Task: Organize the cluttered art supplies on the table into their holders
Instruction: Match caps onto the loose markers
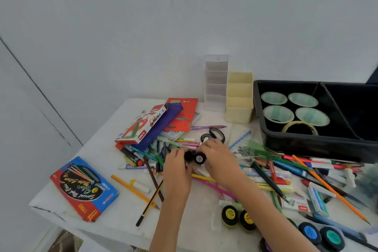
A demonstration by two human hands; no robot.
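Four squat paint jars [309, 232] with ribbed black lids sit at the near edge of the white table [114, 215], lids facing up: two labelled yellow, one blue, one teal. Just beyond them, loose pencils and pens lie crossed in a heap. An orange pencil [331, 188] runs diagonally, its sharpened tip toward the near right. A black-and-yellow striped pencil [150, 202] slants the other way, its dark end toward the near left. On the left a glossy cardboard watercolour box [83, 188] lies flat, its long side running from far left to near right.

Mid-heap, the left hand [176, 161] curls its fingers round a black-lidded jar [188, 155]. The right hand [218, 155] grips a second jar [200, 158] with a white label on its lid. The two jars touch side by side. Black-handled scissors [214, 134] lie just behind the hands. Farther back an oil pastels box [143, 127] rests tilted on a purple case [163, 127]. By the wall stand a cream plastic holder [239, 98] and a clear holder [215, 84], both with stepped compartments. Beside them is a black plastic tray [306, 145] holding four paper cups [274, 98] and a tape roll [299, 127].
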